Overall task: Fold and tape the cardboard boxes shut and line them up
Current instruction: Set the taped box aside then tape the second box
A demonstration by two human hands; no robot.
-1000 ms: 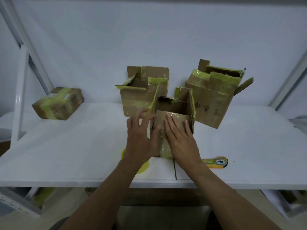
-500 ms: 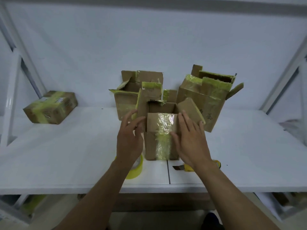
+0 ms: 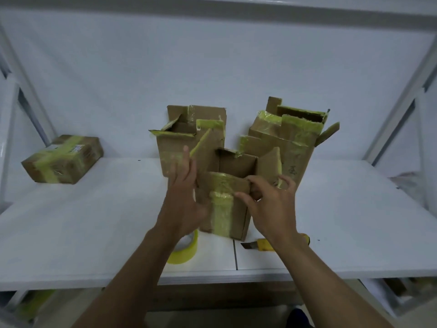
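The box [image 3: 224,221] stands on the table [image 3: 94,221] near the front edge, right in front of the person. Its top is open and its flaps stick up. The front flap [image 3: 224,183] has old yellow tape on it. The right hand [image 3: 272,204] pinches the right edge of this flap, with the thumb in front and the fingers curled behind. The left hand [image 3: 182,202] lies flat on the left side of the box, fingers straight, gripping nothing.

I think the step is folding the flaps down. To do it well, the left hand should keep the box from sliding or tipping. Fold two facing flaps first, then the other two on top, so the edges meet in the middle. The old tape may make the flap stiff, so press along the fold.

The tape roll [image 3: 189,252] lies just beside the box, under the left wrist. A knife [image 3: 264,245] lies by the right wrist. The left back box [image 3: 170,147] and the right back box [image 3: 298,138] stand open behind. A taped box [image 3: 62,159] sits far to the left.
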